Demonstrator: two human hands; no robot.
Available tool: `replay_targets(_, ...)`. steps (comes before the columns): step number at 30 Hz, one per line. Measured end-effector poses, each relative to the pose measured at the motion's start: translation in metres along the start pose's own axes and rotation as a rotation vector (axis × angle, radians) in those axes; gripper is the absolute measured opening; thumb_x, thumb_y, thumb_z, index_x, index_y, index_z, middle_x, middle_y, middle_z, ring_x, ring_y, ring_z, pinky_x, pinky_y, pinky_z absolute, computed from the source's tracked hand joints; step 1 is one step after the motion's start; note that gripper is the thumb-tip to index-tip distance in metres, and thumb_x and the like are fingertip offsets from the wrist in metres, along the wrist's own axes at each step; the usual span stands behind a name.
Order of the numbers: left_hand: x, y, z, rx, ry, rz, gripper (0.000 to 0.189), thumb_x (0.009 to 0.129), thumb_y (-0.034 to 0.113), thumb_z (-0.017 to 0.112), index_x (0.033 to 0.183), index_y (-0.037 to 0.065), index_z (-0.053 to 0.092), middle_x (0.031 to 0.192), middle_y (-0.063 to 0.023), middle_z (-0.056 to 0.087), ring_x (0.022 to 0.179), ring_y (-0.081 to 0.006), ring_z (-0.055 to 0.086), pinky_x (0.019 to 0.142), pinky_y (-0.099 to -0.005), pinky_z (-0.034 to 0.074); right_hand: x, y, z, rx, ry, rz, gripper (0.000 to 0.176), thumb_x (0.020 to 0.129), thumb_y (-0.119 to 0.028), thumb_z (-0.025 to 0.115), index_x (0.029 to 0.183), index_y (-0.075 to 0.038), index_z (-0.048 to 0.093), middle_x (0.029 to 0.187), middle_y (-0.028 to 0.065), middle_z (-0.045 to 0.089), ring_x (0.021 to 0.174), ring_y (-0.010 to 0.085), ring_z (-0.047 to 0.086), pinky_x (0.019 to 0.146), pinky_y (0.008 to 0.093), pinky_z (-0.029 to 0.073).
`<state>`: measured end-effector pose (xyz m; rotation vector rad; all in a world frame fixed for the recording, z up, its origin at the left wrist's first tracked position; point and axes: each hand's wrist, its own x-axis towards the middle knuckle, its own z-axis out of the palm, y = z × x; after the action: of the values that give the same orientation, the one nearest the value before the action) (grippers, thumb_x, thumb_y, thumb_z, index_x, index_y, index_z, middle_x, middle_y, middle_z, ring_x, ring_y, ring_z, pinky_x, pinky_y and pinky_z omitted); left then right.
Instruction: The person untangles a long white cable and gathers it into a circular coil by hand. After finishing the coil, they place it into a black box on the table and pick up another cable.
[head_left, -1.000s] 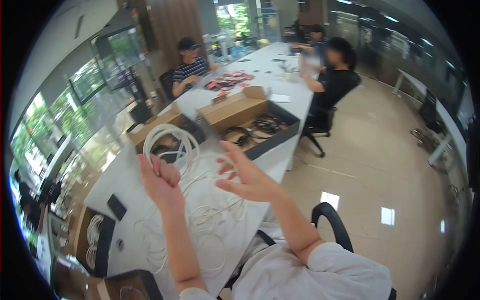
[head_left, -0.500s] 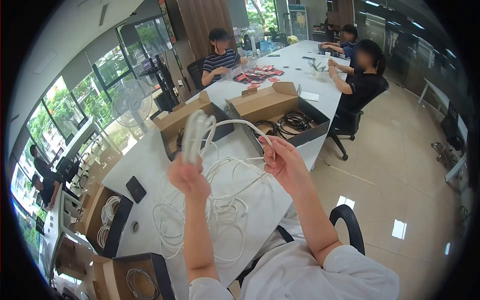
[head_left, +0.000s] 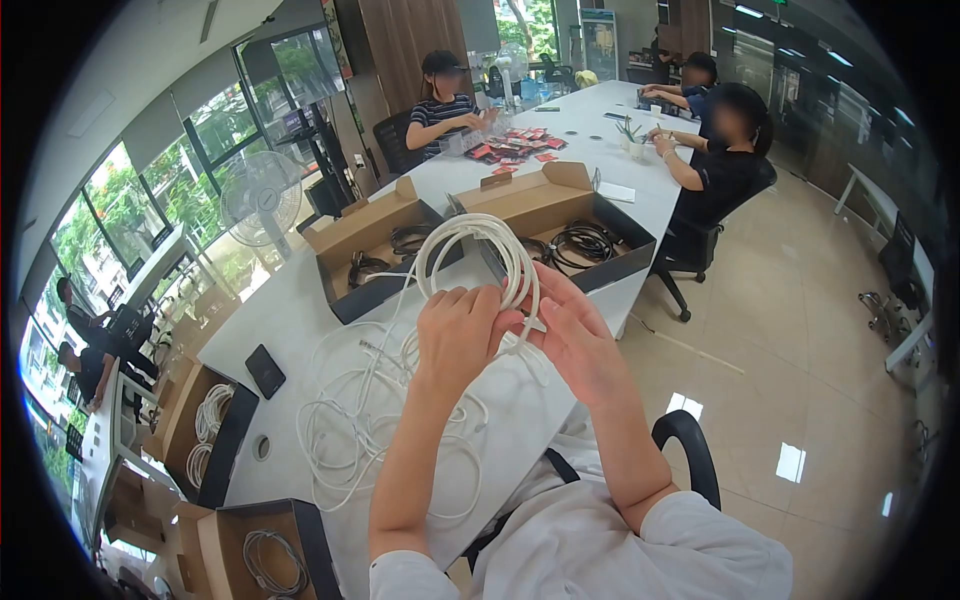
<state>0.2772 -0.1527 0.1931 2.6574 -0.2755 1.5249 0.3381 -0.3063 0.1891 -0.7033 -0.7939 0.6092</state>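
A white cable [head_left: 482, 224], wound into a round coil, is held up in front of me over the table. My left hand [head_left: 458, 332] has its fingers wrapped round the coil's lower left side. On the coil's right side, my right hand [head_left: 572, 338] grips the loops between thumb and fingers, with a small pale end piece near the thumb. Below and to the left, a tangle of loose white cables [head_left: 335, 425] spreads over the white table [head_left: 270, 325]; some strands lie under my forearm.
Two open boxes with black cables, a left one [head_left: 380, 300] and a right one [head_left: 625, 270], stand beyond my hands. At left are a box of white coils [head_left: 232, 450] and a box with a grey cable [head_left: 322, 560]. A phone [head_left: 265, 371] lies nearby. People sit farther along.
My hands have come together round the coil; before, they were apart with a strand stretched between them. The coil has moved right and now faces me as a ring.
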Motion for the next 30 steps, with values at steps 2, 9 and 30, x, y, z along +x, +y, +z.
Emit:
replay_targets(2,-0.001,0.001,0.002,-0.012,-0.023,-0.023,0.033,0.089,0.038,0.058,0.082,0.005,0.054,0.06,-0.0091,0.052,0.054,-0.0288,0.052,0.051,-0.0391,0.038,-0.001,0.0,0.001,-0.059,-0.051,-0.014,0.055,0.1,-0.025,0.047,0.146,-0.003,0.026,0.139,0.0087,0.042,0.121,0.0165,0.047,0.101,0.0332,0.038)
replay_targets(9,-0.003,0.014,-0.001,-0.459,-0.163,-0.223,0.036,0.093,0.037,0.052,0.092,0.0,0.054,0.059,-0.0101,0.045,0.052,-0.0237,0.046,0.051,-0.0353,0.036,-0.004,0.012,-0.007,-0.682,-0.081,-0.324,0.076,0.097,-0.05,0.04,0.149,0.0,0.017,0.147,0.0135,0.031,0.135,0.023,0.029,0.11,0.0391,0.022)
replay_targets(30,0.004,-0.029,-0.036,-1.357,0.324,-0.668,0.031,0.102,0.038,0.039,0.091,0.01,0.044,0.067,0.0014,0.037,0.064,-0.0114,0.036,0.069,-0.0301,0.038,0.008,0.009,0.001,-0.956,-0.153,-0.133,0.022,0.082,-0.007,0.066,0.102,-0.002,0.063,0.089,0.0073,0.062,0.076,0.0157,0.061,0.065,0.026,0.049)
